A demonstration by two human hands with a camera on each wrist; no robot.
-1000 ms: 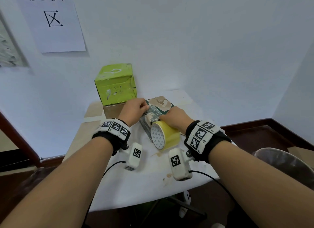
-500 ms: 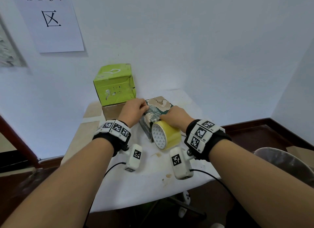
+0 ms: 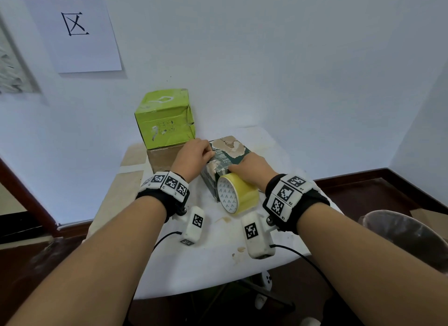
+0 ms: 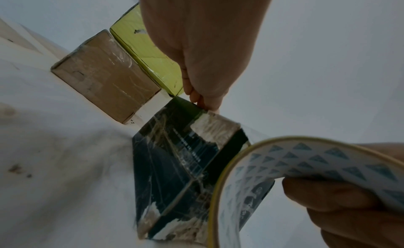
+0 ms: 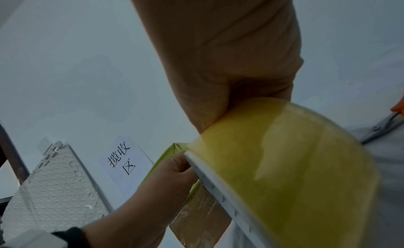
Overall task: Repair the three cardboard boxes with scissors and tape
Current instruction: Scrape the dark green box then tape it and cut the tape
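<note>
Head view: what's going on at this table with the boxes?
A person is taping the dark box on the table. The right hand grips the yellow tape roll at the box's near end, thumb inside the core, and a clear strip seems to run from the roll to the box top. The left hand pinches the box's upper edge. Behind, a lime-green box sits on a brown box. The scissors lie off to the side, in no hand.

At mid-frame in the head view, on the white table [image 3: 169,265], the green cardboard box [image 3: 164,119] sits atop the brown cardboard box [image 3: 161,159], the dark printed cardboard box [image 3: 231,157] stands just right of both, and the yellow roll of tape [image 3: 242,194] is just below it.
</note>
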